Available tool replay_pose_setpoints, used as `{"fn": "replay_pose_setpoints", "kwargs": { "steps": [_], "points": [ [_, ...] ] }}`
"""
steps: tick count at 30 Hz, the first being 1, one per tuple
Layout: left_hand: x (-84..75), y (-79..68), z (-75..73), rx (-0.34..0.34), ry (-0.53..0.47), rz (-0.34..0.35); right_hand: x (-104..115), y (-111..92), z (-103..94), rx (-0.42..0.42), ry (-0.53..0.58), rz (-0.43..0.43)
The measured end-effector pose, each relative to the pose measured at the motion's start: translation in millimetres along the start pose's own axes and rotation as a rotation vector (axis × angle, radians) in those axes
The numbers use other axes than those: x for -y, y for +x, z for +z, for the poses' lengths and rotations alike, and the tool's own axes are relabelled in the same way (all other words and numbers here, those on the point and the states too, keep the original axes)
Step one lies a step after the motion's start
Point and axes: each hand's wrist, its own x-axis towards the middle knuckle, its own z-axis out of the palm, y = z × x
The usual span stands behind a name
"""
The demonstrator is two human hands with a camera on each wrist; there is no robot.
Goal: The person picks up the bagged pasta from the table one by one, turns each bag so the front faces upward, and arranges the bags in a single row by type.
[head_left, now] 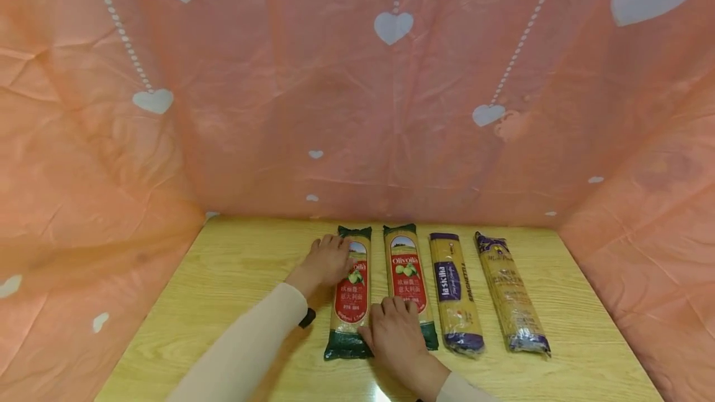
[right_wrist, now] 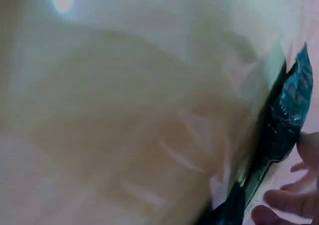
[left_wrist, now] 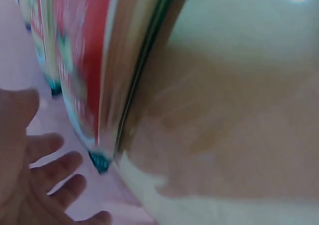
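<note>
My left hand lies over the upper left side of a spaghetti pack with a red label and dark green ends. In the left wrist view its fingers are spread beside the packs. My right hand covers the lower left part of a second, matching spaghetti pack, its thumb reaching toward the first pack's bottom end. Seen from the right wrist, the thumb is right at a green pack end and the other fingers are loosely extended. Both packs lie flat, lengthwise, side by side.
Right of them lie a spaghetti pack with a purple label and another with a purple top, slightly slanted. All rest on a wood-grain table. A pinkish-orange cloth with white hearts rises behind and on both sides.
</note>
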Motion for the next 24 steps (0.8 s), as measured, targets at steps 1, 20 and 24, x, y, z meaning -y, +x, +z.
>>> {"fn": "replay_pose_setpoints", "kwargs": {
  "steps": [1, 20, 24],
  "points": [
    [-1.3, -8.2, 3.7, 0.022, -0.012, 0.014, -1.2, -3.7, -0.8, -0.008, 0.004, -0.025],
    [-3.1, -29.0, 36.9, 0.110, -0.051, 0.125, -10.7, 2.2, 1.4, 0.210, 0.001, -0.050],
    [-5.3, -28.0, 41.2, 0.091, -0.061, 0.097, -12.0, 3.0, 1.4, 0.224, 0.027, -0.033]
  ]
}}
